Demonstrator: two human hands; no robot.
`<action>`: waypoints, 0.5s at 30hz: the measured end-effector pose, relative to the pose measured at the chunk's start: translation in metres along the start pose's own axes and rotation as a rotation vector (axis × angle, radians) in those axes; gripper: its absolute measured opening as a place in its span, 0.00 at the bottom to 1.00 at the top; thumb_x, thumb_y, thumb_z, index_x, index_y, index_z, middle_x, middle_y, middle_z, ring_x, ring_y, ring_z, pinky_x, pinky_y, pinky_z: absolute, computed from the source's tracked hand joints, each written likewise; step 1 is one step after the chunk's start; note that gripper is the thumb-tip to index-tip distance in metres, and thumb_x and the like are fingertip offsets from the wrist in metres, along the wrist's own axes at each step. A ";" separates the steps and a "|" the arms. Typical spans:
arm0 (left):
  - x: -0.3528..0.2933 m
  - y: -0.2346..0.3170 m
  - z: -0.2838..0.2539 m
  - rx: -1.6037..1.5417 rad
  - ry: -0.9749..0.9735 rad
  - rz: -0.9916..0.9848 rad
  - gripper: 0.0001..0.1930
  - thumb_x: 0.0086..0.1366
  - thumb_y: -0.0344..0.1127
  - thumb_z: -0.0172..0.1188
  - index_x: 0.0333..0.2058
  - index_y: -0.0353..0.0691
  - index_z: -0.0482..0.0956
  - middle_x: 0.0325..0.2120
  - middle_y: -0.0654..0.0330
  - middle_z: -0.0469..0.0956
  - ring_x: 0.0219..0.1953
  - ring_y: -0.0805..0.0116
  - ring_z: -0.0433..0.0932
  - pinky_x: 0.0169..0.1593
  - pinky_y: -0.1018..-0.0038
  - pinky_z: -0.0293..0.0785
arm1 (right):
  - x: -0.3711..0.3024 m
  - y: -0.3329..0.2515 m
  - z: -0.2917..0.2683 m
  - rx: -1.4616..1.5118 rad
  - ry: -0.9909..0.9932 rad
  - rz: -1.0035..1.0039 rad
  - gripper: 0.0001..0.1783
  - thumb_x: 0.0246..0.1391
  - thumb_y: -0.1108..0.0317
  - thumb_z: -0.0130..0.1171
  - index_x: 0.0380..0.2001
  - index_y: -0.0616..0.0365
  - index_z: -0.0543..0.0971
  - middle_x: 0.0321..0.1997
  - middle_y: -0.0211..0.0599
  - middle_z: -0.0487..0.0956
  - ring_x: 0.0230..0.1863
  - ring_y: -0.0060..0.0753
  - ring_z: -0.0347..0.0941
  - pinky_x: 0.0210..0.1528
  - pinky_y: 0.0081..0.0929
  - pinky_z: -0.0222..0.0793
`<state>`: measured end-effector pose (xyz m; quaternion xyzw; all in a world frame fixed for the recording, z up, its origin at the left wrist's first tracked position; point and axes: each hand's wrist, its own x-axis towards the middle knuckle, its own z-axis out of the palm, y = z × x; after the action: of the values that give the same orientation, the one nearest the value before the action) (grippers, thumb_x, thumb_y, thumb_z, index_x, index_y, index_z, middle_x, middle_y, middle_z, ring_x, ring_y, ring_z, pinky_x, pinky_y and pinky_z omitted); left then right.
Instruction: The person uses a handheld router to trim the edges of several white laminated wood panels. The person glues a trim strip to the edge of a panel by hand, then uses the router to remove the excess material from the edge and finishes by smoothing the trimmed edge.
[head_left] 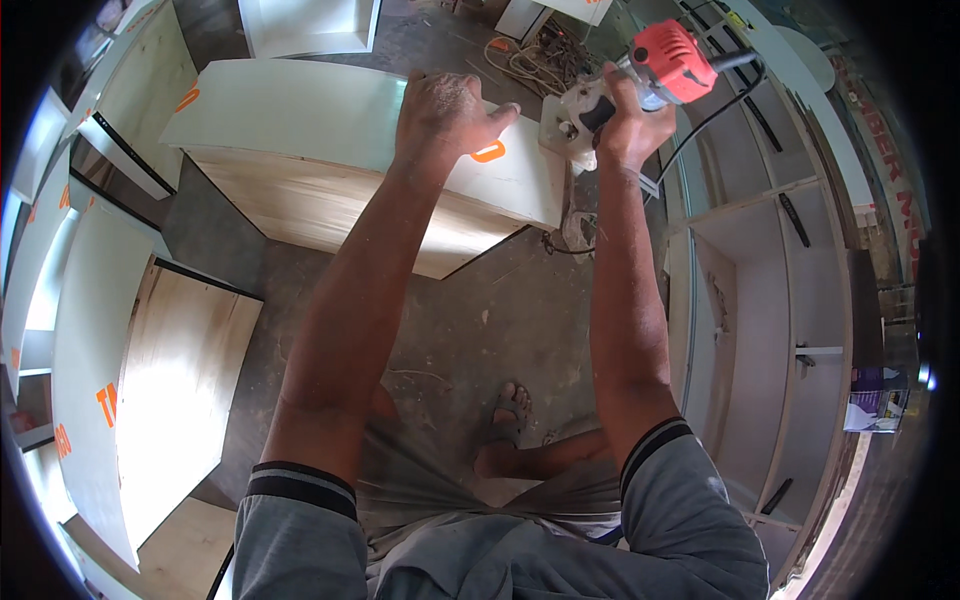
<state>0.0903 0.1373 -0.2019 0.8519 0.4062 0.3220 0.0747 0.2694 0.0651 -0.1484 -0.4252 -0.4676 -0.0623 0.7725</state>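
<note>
My left hand (pixel 440 110) lay flat on the top of the white cabinet (pixel 330 115), near its right end, with the palm down. The fingers were pressed together and the thumb (pixel 500 117) was spread away to the right, close to an orange mark (pixel 488 152) on the panel. My right hand (pixel 625 125) held a small router (pixel 640 85) with a red top. The fingers were wrapped tight around its body, and the pale base plate (pixel 560 128) of the tool was at the right corner of the cabinet, just beside the edge; I could not tell if it touched the wood. A black cord (pixel 715 115) ran from the red top down along my right forearm. The bare wooden side (pixel 330 205) of the cabinet faced me. Under it was the grey concrete floor (pixel 480 320), and my bare foot (pixel 508 405) stood there. At my left some white panels (pixel 90 340) leaned together, and at my right stood an open white shelf unit (pixel 770 330).
</note>
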 end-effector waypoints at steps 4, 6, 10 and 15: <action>0.007 0.004 -0.006 0.050 -0.082 -0.029 0.34 0.58 0.67 0.57 0.35 0.34 0.85 0.31 0.49 0.85 0.40 0.55 0.82 0.57 0.64 0.65 | 0.014 0.006 0.002 -0.053 0.031 0.001 0.17 0.40 0.72 0.72 0.35 0.62 0.78 0.31 0.28 0.79 0.31 0.23 0.73 0.41 0.24 0.70; 0.006 0.002 -0.006 0.052 -0.069 -0.006 0.40 0.58 0.71 0.56 0.35 0.30 0.84 0.30 0.44 0.84 0.39 0.49 0.83 0.57 0.59 0.69 | 0.017 0.006 -0.003 -0.050 0.038 -0.012 0.17 0.39 0.72 0.72 0.34 0.62 0.79 0.31 0.28 0.79 0.32 0.23 0.73 0.40 0.24 0.70; 0.014 0.001 -0.007 0.063 -0.208 -0.074 0.39 0.57 0.71 0.59 0.41 0.32 0.84 0.37 0.45 0.85 0.45 0.51 0.83 0.55 0.62 0.75 | 0.024 -0.009 -0.035 -0.063 0.113 -0.039 0.16 0.38 0.71 0.71 0.34 0.64 0.80 0.32 0.32 0.80 0.32 0.27 0.74 0.41 0.29 0.71; 0.017 -0.005 0.002 -0.043 -0.040 -0.051 0.36 0.57 0.64 0.63 0.42 0.29 0.83 0.39 0.39 0.83 0.47 0.43 0.81 0.51 0.55 0.77 | 0.016 -0.070 -0.117 -0.323 0.220 0.313 0.14 0.45 0.65 0.67 0.32 0.65 0.84 0.31 0.36 0.79 0.31 0.31 0.77 0.28 0.31 0.77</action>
<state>0.0961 0.1541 -0.1972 0.8457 0.4194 0.3114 0.1092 0.3221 -0.0580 -0.1178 -0.6009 -0.2931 -0.0616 0.7411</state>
